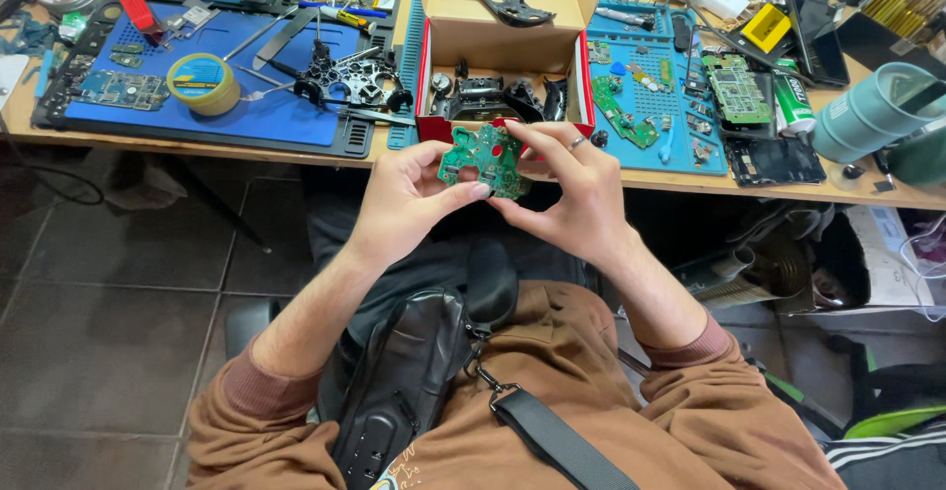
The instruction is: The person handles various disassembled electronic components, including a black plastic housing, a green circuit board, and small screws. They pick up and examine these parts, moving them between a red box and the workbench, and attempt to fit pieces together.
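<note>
— What's on the bench from where you stand?

— A long wooden workbench (296, 150), crowded. On the left lies a blue work mat (256, 106) with a round yellow tin (202, 82) on it. In the middle an open cardboard box (505, 27) holds dark controller parts.

— And the hands?

— Both are raised just in front of the bench edge, over the lap. The left hand (399, 199) pinches a green circuit board (485, 158) by its left side, thumb on the lower edge. The right hand (581, 195) grips the board's right side, fingers curled over the top, with a ring (576, 141) on one finger.
</note>
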